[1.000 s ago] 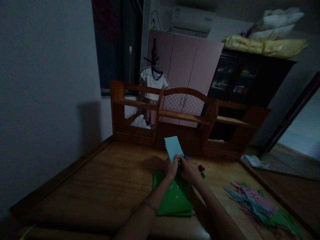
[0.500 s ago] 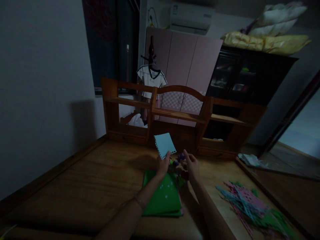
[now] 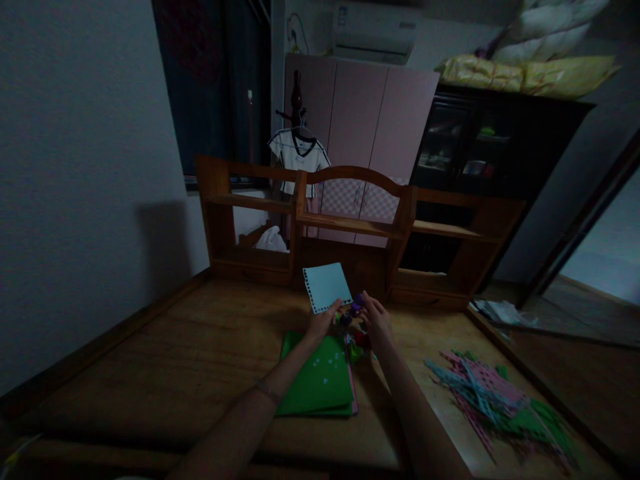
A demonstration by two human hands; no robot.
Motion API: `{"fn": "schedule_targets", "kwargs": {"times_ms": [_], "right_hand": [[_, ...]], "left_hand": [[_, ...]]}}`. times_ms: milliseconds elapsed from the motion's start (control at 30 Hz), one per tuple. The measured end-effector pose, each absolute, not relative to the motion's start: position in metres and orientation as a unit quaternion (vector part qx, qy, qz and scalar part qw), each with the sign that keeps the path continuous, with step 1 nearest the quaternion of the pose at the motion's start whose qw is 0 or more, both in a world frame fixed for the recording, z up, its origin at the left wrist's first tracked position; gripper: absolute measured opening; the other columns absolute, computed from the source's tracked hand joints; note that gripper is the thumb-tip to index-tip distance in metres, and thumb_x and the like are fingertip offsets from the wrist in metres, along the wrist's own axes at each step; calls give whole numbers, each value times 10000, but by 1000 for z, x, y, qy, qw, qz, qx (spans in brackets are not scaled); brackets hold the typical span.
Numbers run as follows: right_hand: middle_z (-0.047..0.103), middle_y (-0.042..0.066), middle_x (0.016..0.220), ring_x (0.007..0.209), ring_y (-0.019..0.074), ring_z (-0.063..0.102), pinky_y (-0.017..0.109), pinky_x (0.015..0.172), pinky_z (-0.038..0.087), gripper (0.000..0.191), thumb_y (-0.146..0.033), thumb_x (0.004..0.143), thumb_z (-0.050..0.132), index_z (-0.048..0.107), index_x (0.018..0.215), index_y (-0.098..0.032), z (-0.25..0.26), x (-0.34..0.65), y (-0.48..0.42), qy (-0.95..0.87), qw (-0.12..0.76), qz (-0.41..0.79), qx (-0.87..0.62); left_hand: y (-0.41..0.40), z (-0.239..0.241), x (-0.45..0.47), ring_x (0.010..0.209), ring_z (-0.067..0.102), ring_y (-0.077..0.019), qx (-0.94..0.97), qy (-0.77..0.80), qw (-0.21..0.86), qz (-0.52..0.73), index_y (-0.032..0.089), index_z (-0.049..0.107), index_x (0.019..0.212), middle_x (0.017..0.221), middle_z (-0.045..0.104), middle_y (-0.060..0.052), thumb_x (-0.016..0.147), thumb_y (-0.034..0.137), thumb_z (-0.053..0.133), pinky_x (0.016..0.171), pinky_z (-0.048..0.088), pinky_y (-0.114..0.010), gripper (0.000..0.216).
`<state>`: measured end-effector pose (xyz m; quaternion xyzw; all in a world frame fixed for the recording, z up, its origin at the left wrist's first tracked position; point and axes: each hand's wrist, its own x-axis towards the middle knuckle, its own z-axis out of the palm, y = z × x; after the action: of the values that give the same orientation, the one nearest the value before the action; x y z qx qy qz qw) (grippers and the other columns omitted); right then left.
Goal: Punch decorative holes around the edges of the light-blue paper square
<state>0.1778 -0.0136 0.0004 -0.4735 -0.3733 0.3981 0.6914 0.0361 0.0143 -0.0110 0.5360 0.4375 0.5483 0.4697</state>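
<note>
My left hand (image 3: 324, 321) pinches the lower right corner of a pale blue sheet of paper (image 3: 326, 287), held up above the table. A row of small cut-outs runs along the sheet's left and lower edges. Beside that corner, my right hand (image 3: 376, 320) has its fingers closed on a small purple object (image 3: 357, 304), too dark to make out fully. Several small coloured things, among them a red one (image 3: 362, 339) and a green one (image 3: 355, 352), lie below and between the hands. Under my left wrist is a stack of green sheets (image 3: 317, 380) with tiny pale bits on top.
A loose pile of cut pink, blue and green strips (image 3: 493, 393) lies on the wooden table (image 3: 190, 360) at the right. Along the back stands a wooden shelf unit (image 3: 350, 230). A wall (image 3: 95, 220) borders the left side.
The paper has turned slightly and tilted flatter, and the purple object in my right hand sits closer to its lower right corner. The view has shifted a little.
</note>
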Motion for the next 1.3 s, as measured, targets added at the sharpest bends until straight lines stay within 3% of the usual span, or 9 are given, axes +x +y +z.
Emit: {"fn": "schedule_targets", "kwargs": {"times_ms": [133, 367, 533, 800, 1300], "right_hand": [[636, 36, 825, 687, 137, 620, 219, 585, 477, 411, -503, 624, 689, 602, 869, -185, 3, 179, -14, -354, 718, 415, -432], [619, 27, 701, 574, 128, 592, 205, 465, 419, 435, -572, 607, 670, 572, 765, -179, 3, 175, -14, -354, 696, 423, -459], [578, -7, 582, 467, 102, 510, 207, 423, 370, 437, -593, 641, 627, 595, 780, -180, 1, 175, -16, -389, 678, 395, -483], [579, -15, 557, 454, 105, 498, 215, 429, 364, 453, -601, 630, 630, 619, 791, -178, 3, 175, -17, -400, 669, 391, -489], [618, 12, 663, 499, 96, 526, 206, 462, 417, 433, -527, 613, 682, 631, 853, -170, 1, 175, -14, -408, 672, 396, -475]], "left_hand": [[16, -15, 35, 419, 448, -118, 553, 447, 463, 529, 187, 444, 393, 408, 459, 12, 692, 581, 551, 548, 387, -263, 506], [11, -15, 35, 446, 472, -135, 592, 406, 469, 515, 183, 482, 401, 422, 489, -15, 747, 563, 496, 570, 386, -269, 514], [9, -16, 34, 446, 474, -134, 600, 408, 469, 503, 179, 481, 411, 419, 488, -14, 756, 569, 479, 553, 376, -257, 520], [10, -15, 35, 446, 468, -133, 602, 395, 469, 511, 182, 477, 408, 419, 486, -14, 761, 551, 479, 566, 383, -257, 511], [9, -13, 36, 430, 453, -132, 602, 382, 470, 521, 187, 482, 441, 424, 470, -5, 763, 524, 498, 517, 369, -261, 467]]}}
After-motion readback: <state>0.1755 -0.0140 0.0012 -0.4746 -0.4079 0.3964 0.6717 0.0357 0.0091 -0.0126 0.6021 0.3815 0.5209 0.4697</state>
